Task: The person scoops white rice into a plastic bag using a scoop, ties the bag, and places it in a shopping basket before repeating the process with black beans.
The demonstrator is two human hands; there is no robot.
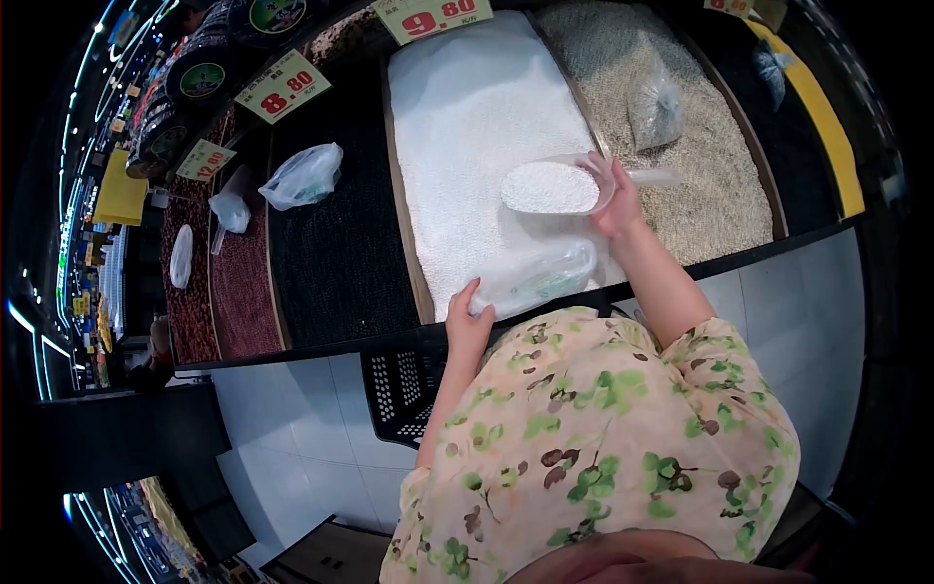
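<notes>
My right hand (620, 204) is wrapped round a clear plastic scoop (654, 177), whose handle sticks out past the hand to the right. White grains (552, 188) fill its bowl, held over the bin of white grains (477, 107). Lower down, at the bin's front edge, my left hand (470, 326) grips the left end of a thin clear plastic bag (535, 280). The bag lies stretched to the right below the scoop, with some green print on it.
Right of the white grains is a beige grain bin (700, 200) with a tied bag (656, 109) on it. Dark grains (341, 234) and reddish ones (251, 277) fill bins to the left. Price signs (283, 86) stand behind. A black perforated basket (397, 389) sits below the counter.
</notes>
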